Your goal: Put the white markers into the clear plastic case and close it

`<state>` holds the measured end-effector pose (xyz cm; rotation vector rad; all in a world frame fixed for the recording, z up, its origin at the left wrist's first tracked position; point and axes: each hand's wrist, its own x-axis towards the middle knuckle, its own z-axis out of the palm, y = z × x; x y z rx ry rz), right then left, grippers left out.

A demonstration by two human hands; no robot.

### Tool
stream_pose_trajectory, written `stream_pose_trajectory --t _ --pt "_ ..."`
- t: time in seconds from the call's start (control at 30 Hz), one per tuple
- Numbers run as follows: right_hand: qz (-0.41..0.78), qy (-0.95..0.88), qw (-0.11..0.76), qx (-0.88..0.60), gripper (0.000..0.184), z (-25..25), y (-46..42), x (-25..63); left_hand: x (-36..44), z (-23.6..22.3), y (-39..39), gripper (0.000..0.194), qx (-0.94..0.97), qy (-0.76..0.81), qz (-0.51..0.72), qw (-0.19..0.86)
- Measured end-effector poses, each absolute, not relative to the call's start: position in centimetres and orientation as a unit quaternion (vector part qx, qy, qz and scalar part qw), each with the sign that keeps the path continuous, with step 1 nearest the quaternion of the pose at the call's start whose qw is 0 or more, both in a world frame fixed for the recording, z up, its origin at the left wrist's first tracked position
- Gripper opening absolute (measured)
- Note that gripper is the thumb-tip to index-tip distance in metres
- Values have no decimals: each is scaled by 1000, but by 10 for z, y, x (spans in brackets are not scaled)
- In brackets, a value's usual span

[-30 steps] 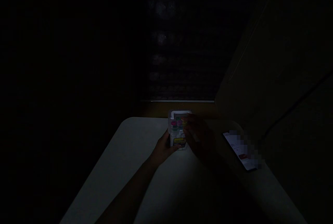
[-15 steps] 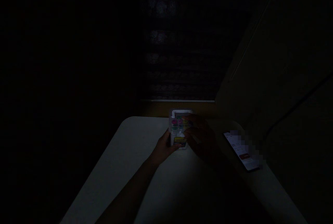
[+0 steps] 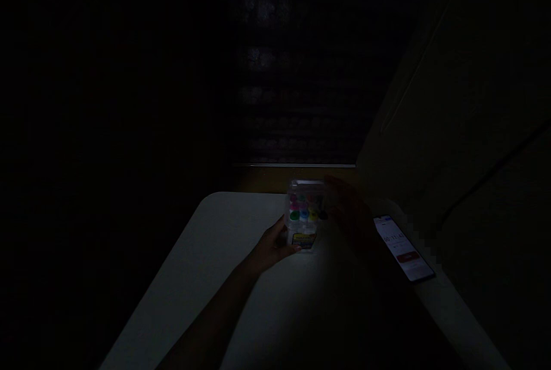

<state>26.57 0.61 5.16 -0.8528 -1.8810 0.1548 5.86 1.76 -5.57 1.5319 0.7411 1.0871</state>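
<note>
The scene is very dark. A small clear plastic box [image 3: 305, 216] with several coloured round caps inside and a yellow label stands on a white table [image 3: 206, 278]. My left hand [image 3: 272, 245] grips the box at its lower left side, fingers curled round it. My right hand [image 3: 349, 215] is at the box's right side, barely visible in shadow. Its fingers seem bent against the box's upper right edge, but the grip itself I cannot make out.
A lit phone [image 3: 404, 248] lies on the table's right side, close to my right wrist. A dark wall or panel rises at the right. Beyond the table's far edge is a dim slatted surface.
My right hand has moved from over the front of the box to its right side, uncovering the coloured caps. The box shifted slightly right. The left hand kept its hold.
</note>
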Motion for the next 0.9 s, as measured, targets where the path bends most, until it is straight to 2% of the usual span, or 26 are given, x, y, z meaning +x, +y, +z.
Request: stream_pose_trajectory --t 0.1,0.5,0.67,0.9 --pt "64 -746 545 -378 44 57 4 266 59 -58 18 73 652 295 445 538" --pt "8 -707 575 -413 40 53 8 262 62 -58 17 78 663 287 431 540" --pt "-5 -704 565 -430 33 52 7 262 62 -59 17 77 664 286 425 544" --pt "-23 -728 523 -443 33 55 10 256 60 -58 17 78 669 287 421 542"
